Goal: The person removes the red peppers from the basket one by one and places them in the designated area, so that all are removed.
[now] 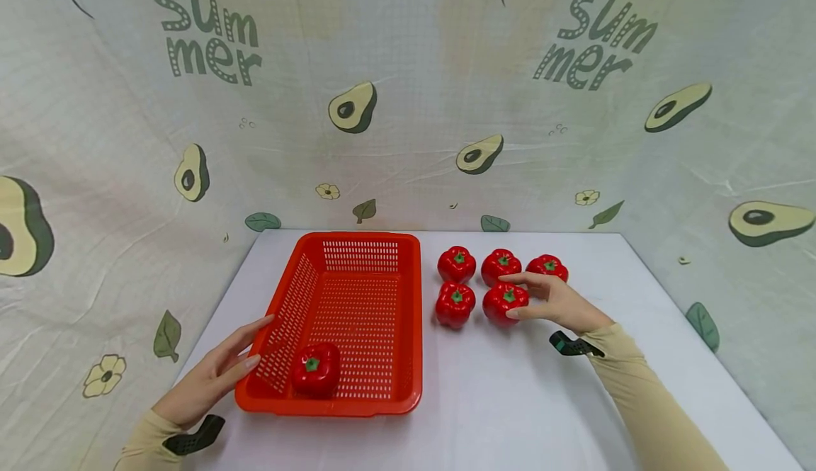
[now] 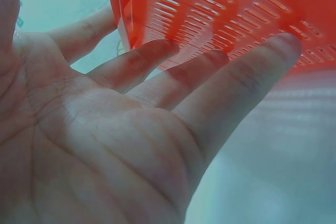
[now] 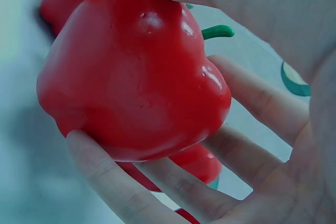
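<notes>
My right hand (image 1: pixel 556 305) holds a red bell pepper (image 1: pixel 497 305), the front one nearest it. In the right wrist view, thumb and fingers lie around that glossy pepper (image 3: pixel 136 77), whose green stem points to the right. Several more red peppers stand close by, among them one to its left (image 1: pixel 454 306) and one just behind it (image 1: pixel 499 264). At the left, my left hand (image 1: pixel 210 377) touches the side of a red plastic basket (image 1: pixel 411 329). Its fingers extend against the slotted wall (image 2: pixel 205 19) in the left wrist view. One pepper (image 1: pixel 321 370) lies inside the basket's near left corner.
A white table (image 1: pixel 484 400) carries everything. Cloth walls (image 1: pixel 408 53) printed with avocados, leaves and lettering enclose it at the back and both sides. Two more peppers stand in the back row, at the left (image 1: pixel 456 264) and at the right (image 1: pixel 548 265).
</notes>
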A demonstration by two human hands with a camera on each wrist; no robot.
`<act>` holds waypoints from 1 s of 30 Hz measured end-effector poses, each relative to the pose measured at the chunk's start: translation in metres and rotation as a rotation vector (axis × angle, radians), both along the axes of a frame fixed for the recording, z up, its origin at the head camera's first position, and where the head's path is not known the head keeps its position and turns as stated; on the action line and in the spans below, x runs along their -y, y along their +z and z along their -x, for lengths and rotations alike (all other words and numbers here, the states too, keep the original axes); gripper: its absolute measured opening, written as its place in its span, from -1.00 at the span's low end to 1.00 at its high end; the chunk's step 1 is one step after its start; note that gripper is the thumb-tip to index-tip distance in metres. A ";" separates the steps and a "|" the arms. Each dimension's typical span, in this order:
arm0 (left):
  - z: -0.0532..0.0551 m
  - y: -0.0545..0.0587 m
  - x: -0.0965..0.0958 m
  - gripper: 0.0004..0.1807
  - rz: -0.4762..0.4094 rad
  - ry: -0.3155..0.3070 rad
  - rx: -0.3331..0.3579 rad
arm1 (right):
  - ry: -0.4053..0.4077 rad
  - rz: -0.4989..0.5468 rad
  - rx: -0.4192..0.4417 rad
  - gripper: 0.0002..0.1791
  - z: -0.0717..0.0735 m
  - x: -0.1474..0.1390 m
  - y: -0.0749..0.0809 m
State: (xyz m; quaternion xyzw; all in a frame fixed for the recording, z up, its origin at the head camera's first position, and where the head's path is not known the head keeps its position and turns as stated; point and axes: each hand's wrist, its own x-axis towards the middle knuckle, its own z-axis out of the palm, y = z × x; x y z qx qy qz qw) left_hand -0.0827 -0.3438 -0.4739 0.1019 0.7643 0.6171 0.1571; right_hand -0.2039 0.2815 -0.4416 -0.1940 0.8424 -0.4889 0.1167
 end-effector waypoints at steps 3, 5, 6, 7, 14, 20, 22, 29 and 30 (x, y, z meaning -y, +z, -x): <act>0.000 -0.001 0.001 -0.26 -0.009 -0.006 -0.003 | -0.003 -0.004 0.002 -0.28 0.000 0.001 -0.005; 0.000 -0.001 0.001 -0.26 -0.013 -0.007 -0.002 | 0.000 -0.008 0.009 -0.27 0.000 0.001 -0.008; 0.000 -0.001 0.001 -0.26 -0.013 -0.008 -0.002 | -0.001 -0.012 0.010 -0.27 0.000 0.001 -0.009; 0.000 -0.001 0.001 -0.26 -0.014 -0.008 -0.001 | 0.000 -0.015 0.011 -0.28 0.000 0.001 -0.010; 0.000 -0.003 0.001 -0.27 -0.013 -0.006 -0.002 | 0.006 -0.023 0.019 -0.29 0.001 -0.001 -0.016; 0.000 -0.003 0.001 -0.27 -0.005 -0.005 -0.010 | 0.007 -0.003 0.039 -0.28 0.002 0.001 -0.019; 0.000 -0.002 0.001 -0.27 -0.006 -0.005 -0.009 | 0.008 0.002 0.040 -0.27 0.002 0.001 -0.019; 0.000 -0.002 0.001 -0.27 0.005 0.001 -0.014 | 0.009 0.004 0.047 -0.23 0.001 0.003 -0.019; 0.000 -0.002 0.001 -0.27 0.006 0.000 -0.015 | 0.010 0.005 0.049 -0.23 0.001 0.003 -0.019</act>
